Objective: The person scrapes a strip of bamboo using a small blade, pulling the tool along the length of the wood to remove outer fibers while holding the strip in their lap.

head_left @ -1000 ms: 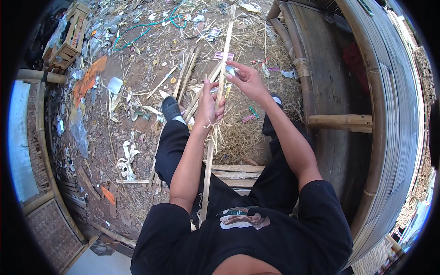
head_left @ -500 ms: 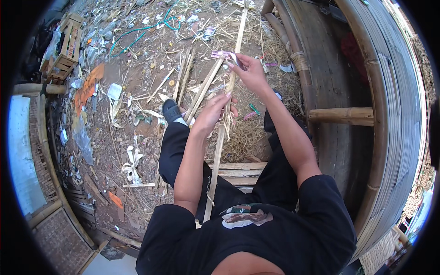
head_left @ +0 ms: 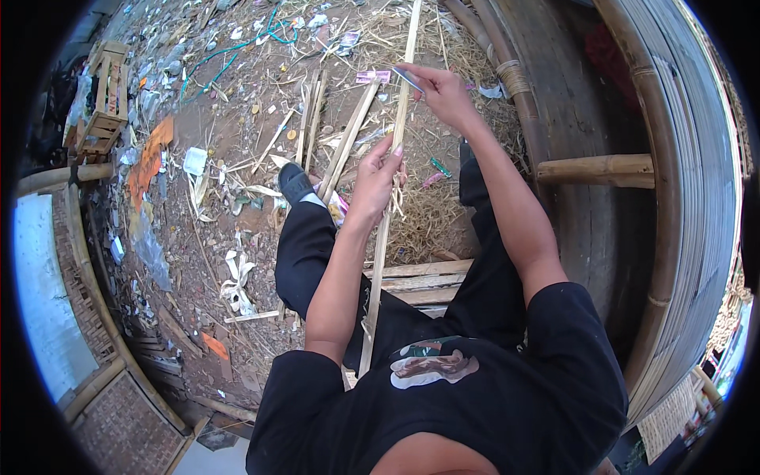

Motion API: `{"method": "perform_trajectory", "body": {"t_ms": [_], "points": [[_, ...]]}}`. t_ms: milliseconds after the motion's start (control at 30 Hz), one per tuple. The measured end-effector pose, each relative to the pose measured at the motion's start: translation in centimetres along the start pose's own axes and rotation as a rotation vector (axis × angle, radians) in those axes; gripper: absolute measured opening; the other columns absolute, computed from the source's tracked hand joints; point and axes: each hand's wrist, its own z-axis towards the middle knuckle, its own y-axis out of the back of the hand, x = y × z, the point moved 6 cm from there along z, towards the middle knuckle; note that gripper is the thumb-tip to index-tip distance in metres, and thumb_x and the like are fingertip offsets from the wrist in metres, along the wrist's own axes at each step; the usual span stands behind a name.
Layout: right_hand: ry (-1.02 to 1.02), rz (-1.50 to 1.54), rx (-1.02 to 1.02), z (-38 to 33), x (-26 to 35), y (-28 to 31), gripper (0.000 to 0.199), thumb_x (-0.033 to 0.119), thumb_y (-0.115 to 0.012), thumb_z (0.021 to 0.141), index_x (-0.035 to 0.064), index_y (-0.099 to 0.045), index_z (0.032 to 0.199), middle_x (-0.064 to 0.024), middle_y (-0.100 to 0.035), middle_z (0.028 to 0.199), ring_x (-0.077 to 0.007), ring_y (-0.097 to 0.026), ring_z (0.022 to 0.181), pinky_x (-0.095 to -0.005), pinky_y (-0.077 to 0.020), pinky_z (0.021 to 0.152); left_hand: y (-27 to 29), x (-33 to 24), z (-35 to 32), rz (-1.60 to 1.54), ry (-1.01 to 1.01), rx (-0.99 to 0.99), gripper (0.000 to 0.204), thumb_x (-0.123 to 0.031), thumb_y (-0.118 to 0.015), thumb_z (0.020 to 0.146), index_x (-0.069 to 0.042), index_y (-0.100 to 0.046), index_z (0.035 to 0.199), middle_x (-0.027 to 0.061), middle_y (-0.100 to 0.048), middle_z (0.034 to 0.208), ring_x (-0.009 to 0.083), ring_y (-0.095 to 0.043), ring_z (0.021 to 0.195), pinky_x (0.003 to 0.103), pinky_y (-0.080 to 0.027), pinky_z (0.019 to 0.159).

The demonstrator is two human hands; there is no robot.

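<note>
A long pale bamboo strip (head_left: 378, 277) runs from the top of the view down to my lap, tilted slightly. My left hand (head_left: 375, 184) is closed around its middle, thumb along the strip. Thin curled shavings (head_left: 397, 204) hang just below that hand. Farther up, my right hand (head_left: 445, 96) grips a small knife (head_left: 407, 78), its grey flat blade lying against the strip's right edge. The knife's handle is hidden in my fingers.
Several split bamboo pieces (head_left: 348, 138) lie near my left shoe (head_left: 294, 184). Straw and litter cover the ground. A wooden crate (head_left: 107, 99) stands at far left. A slatted bamboo bench (head_left: 689, 198) with a crossbar (head_left: 598, 170) flanks my right side.
My right hand has moved up and slightly right with the knife, which now shows more plainly. The left hand has slid a little up the strip, and fewer shavings show beneath it.
</note>
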Motion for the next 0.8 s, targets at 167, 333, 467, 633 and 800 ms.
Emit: {"method": "perform_trajectory", "body": {"t_ms": [167,333,467,633,800], "points": [[0.191,-0.179,-0.128,-0.4,0.8,0.3,0.039,0.004,-0.053,0.092,0.0240,-0.064,0.124,-0.0089,-0.073,0.091,-0.0103,-0.066,0.072,-0.0270,-0.0524,0.071,-0.5,-0.1,0.4,-0.001,-0.024,-0.003,0.049,-0.021,-0.057,0.097,-0.003,-0.044,0.140,-0.0031,-0.050,0.071,0.0045,-0.048,0.057,0.019,-0.038,0.050],[0.220,-0.213,-0.176,-0.4,0.1,0.2,0.042,0.001,-0.051,0.091,0.0248,-0.064,0.123,-0.0131,-0.071,0.097,-0.0140,-0.070,0.081,-0.0290,-0.0522,0.072,-0.9,0.6,0.2,0.032,-0.017,0.028,0.047,-0.018,-0.057,0.097,-0.003,-0.045,0.139,-0.0030,-0.049,0.074,0.0045,-0.046,0.059,0.019,-0.039,0.053],[0.277,-0.156,-0.212,-0.3,0.2,0.2,0.043,0.001,-0.050,0.091,0.0255,-0.065,0.123,-0.0138,-0.071,0.088,-0.0125,-0.066,0.070,-0.0286,-0.0505,0.068,-0.8,0.6,-0.2,0.029,0.000,-0.004,0.046,-0.015,-0.056,0.097,-0.001,-0.045,0.139,-0.0029,-0.050,0.073,0.0046,-0.045,0.059,0.019,-0.039,0.054],[0.212,-0.215,-0.129,-0.4,-0.8,-1.0,0.040,0.004,-0.052,0.092,0.0258,-0.065,0.123,-0.0131,-0.069,0.083,-0.0077,-0.057,0.064,-0.0260,-0.0464,0.064,-0.2,1.7,0.3,0.082,-0.030,-0.043,0.045,-0.014,-0.058,0.095,0.000,-0.047,0.137,-0.0028,-0.052,0.071,0.0042,-0.047,0.058,0.020,-0.036,0.050],[0.150,-0.163,-0.017,-0.6,-2.8,-2.2,0.038,0.005,-0.052,0.093,0.0256,-0.064,0.124,-0.0100,-0.070,0.086,-0.0053,-0.055,0.069,-0.0255,-0.0454,0.065,0.0,2.0,0.5,0.061,-0.029,-0.063,0.045,-0.014,-0.059,0.095,0.001,-0.048,0.136,-0.0027,-0.052,0.072,0.0043,-0.047,0.058,0.020,-0.036,0.051]]}}
